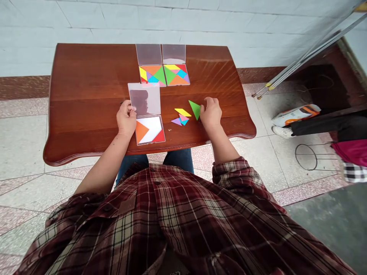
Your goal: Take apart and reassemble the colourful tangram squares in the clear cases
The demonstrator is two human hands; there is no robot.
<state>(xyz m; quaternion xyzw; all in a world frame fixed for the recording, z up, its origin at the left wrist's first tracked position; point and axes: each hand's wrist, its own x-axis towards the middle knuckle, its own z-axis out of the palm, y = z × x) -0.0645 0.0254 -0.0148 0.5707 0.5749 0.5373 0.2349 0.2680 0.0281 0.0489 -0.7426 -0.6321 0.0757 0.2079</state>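
Note:
An open tangram case (163,133) lies near the table's front edge, with an orange triangle (141,131) and a red triangle (159,136) in its white tray. My left hand (126,118) is closed at the left edge of its raised clear lid (145,99), thumb and fingers on that edge. To the right, my right hand (211,113) pinches a green triangle tangram piece (195,109) by its right side. Between case and hand lie loose pieces: a yellow parallelogram (182,112), a purple triangle (177,121), and pink and blue pieces (184,122) close together.
Two filled tangram cases (152,75) (176,74) stand open side by side farther back on the brown wooden table (91,95). A tiled wall (120,19) rises behind it. On the right are metal poles (301,61), a wire ring stand (306,157) and another person's leg (312,130).

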